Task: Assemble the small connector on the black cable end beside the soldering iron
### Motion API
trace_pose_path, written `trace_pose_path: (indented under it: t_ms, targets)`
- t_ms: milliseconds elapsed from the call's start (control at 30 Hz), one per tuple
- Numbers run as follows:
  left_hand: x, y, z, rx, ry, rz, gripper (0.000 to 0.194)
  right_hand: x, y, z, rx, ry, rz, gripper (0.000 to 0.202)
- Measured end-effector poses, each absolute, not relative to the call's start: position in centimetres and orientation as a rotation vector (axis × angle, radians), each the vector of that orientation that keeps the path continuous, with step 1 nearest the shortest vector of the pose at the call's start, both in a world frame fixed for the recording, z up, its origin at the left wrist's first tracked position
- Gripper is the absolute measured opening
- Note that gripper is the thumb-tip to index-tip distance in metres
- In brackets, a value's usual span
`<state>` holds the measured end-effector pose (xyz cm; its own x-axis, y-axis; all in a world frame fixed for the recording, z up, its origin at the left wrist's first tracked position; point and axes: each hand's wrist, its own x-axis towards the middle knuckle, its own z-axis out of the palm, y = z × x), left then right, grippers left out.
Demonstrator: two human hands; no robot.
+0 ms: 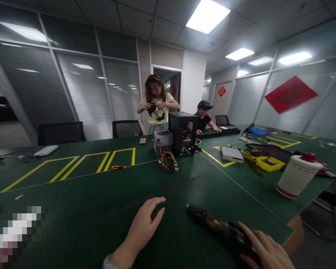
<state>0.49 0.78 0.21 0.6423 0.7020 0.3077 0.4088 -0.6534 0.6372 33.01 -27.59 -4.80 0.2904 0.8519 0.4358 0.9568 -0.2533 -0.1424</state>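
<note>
My left hand hovers or rests over the green table, its thumb and fingers apart with nothing between them. At the lower right, my right hand lies against the rear end of a long dark tool, thumb on one side and fingers on the other; how firmly it grips is unclear. The tool's narrow tip points up and left, toward the space beyond my left hand. Beyond both hands stands a black computer case, with a grey power supply and its coloured cables beside it.
Orange-handled pliers lie left of the cables. To the right are a grey box-shaped drive, a yellow tray and a large white cup. One person stands behind the case holding a black cabled object; another sits farther right.
</note>
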Motion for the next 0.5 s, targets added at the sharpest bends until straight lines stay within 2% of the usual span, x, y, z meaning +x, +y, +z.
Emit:
trace_pose_path:
  t_ms: [233, 500]
  targets:
    - [-0.5, 1.0, 0.7, 2.483, 0.924, 1.053, 0.033, 21.9, -18.2, 0.6, -2.067, -1.867, 0.061, 0.074]
    - [1.4, -0.3, 0.2, 2.733, 0.784, 0.754, 0.038, 16.9, -7.9, 0.0, -1.811, -2.165, 0.208, 0.062]
